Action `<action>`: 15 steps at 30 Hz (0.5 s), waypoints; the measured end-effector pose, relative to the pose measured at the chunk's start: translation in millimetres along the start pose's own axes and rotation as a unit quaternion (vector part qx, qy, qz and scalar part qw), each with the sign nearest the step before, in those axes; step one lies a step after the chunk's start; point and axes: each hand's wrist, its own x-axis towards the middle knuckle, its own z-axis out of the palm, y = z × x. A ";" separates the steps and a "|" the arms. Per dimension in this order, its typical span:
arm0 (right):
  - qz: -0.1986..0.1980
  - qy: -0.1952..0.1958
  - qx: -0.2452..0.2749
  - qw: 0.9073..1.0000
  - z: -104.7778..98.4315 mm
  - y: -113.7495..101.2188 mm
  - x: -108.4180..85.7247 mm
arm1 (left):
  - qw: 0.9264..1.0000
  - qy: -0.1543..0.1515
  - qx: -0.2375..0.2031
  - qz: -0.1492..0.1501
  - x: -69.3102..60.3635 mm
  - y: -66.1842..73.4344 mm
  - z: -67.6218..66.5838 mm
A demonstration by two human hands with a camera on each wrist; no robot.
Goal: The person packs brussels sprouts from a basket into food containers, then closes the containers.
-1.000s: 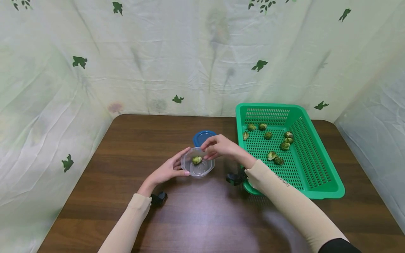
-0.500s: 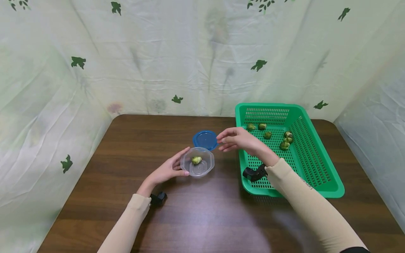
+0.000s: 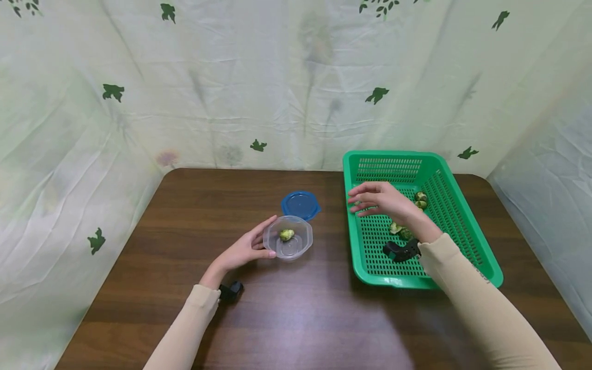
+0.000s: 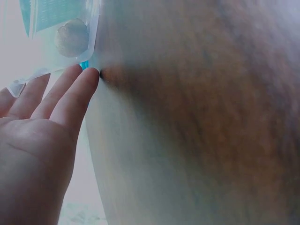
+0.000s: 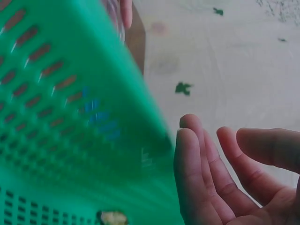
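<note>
on the head feed i start with pale cloth (image 3: 231, 77) printed with green leaf shapes, hung on the left and running along the back. below it is a dark wooden table (image 3: 277, 318). from the lower left comes a beige sleeve (image 3: 178, 334) with a small black camera (image 3: 231, 291) at its wrist, and then the left hand (image 3: 238, 253). its fingers are spread and nearly straight, resting against the left side of a clear plastic container (image 3: 300, 247), with the thumb at the near edge. one green brussels sprout (image 3: 286, 235) lies inside the container, and my left wrist view shows it through the wall. just behind, a blue lid (image 3: 300, 204) lies flat; i can't tell whether the two touch.

further right, i have the right hand (image 3: 384, 201) over the left part of a green perforated basket (image 3: 393, 282). its fingers are loosely bent, and the right wrist view shows the thumb parted from them. more sprouts (image 3: 407, 234) lie on the basket's floor, some by its right wall, others nearer the wrist; the hand hides part of that floor from me. the other sleeve (image 3: 490, 308) crosses the basket's near right corner.
</note>
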 end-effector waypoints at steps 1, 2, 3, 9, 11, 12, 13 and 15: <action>0.001 0.005 -0.001 1.000 -3.6 1.9 -1.5 | 1.000 -0.001 -0.001 0.002 0.1 -0.3 0.0; 0.003 0.010 -0.005 1.000 -7.3 4.1 -3.1 | 1.000 -0.002 -0.002 0.003 0.2 -0.5 0.0; 0.004 0.015 -0.009 1.000 -10.6 6.3 -4.7 | 1.000 -0.001 -0.003 0.001 0.3 -0.6 0.2; 0.024 0.030 -0.029 0.999 -31.7 20.7 -15.3 | 1.000 -0.001 -0.004 0.001 -0.1 0.3 0.7; 0.032 0.031 -0.034 0.998 -39.1 25.1 -18.7 | 1.000 -0.002 -0.004 0.002 -0.5 0.5 0.6; 0.035 0.031 -0.036 0.998 -42.9 27.1 -20.2 | 1.000 -0.003 -0.004 0.003 -0.4 0.6 0.5; 0.038 0.030 -0.038 0.998 -46.4 29.0 -21.7 | 1.000 -0.002 -0.002 0.001 -0.4 0.5 0.4; 0.043 0.027 -0.042 0.998 -53.1 32.5 -24.3 | 1.000 -0.001 0.000 -0.001 -0.5 0.3 -0.1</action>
